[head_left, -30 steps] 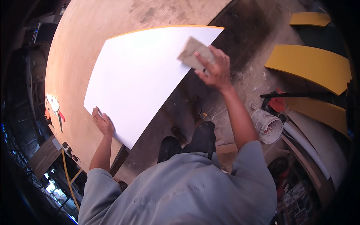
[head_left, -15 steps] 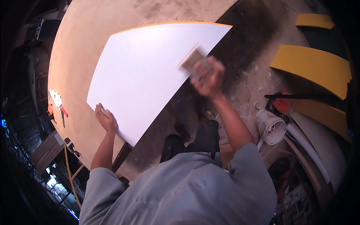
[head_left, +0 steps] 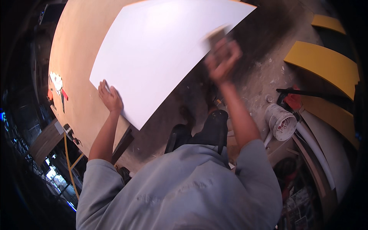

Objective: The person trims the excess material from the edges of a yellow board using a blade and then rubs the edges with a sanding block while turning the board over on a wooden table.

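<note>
A large white panel (head_left: 153,57) with a curved far edge and a yellow-orange strip along it lies on the light wooden table (head_left: 73,50). My left hand (head_left: 110,97) rests on the panel's near left edge, fingers spread out. At the panel's right long edge, my right hand (head_left: 222,63) is closed around what looks like a sanding block (head_left: 215,38), rectangular and brownish with a pale face. Motion smears this hand and block. Whether the block touches the edge is hard to tell.
Yellow curved panels (head_left: 322,63) lie to the right. Below them a stained white bucket (head_left: 283,124) with scraps inside stands on the dusty floor, near a long pale tube (head_left: 316,157). On the table's left side are a white scrap (head_left: 56,81) and a small red-and-dark tool (head_left: 64,97).
My right hand has moved away from me along the panel's right edge with the sanding block. The left hand keeps its place on the panel. The whole view has shifted slightly.
</note>
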Action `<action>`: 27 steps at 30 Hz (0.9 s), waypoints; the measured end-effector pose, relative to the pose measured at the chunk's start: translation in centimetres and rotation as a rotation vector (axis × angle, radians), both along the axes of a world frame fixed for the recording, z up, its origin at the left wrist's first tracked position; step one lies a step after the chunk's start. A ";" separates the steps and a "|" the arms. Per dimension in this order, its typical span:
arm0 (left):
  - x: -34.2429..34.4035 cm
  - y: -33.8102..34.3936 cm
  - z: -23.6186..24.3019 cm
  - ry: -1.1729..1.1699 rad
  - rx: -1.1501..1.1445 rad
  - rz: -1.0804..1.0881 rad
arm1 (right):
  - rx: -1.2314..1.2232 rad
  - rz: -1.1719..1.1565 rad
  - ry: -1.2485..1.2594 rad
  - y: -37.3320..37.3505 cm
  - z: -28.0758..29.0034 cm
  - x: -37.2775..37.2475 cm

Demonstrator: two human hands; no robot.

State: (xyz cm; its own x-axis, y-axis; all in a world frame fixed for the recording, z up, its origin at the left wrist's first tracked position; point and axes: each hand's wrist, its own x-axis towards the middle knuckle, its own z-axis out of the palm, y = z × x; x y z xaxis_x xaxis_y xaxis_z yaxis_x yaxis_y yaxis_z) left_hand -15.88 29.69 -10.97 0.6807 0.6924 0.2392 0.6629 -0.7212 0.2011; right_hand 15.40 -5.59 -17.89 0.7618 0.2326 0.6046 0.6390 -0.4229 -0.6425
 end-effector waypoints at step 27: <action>-1.2 3.2 0.3 0.307 -0.423 -0.030 | -0.098 -0.010 0.055 7.2 -0.2 -29.9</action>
State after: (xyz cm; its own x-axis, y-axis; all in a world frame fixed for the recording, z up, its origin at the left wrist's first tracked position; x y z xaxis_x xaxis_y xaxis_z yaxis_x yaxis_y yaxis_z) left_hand -17.05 32.88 -10.71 0.6962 0.6647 -0.2710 0.7177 -0.6381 0.2787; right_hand -14.51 1.57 -18.10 0.7960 0.2807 0.5364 0.5992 -0.4917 -0.6319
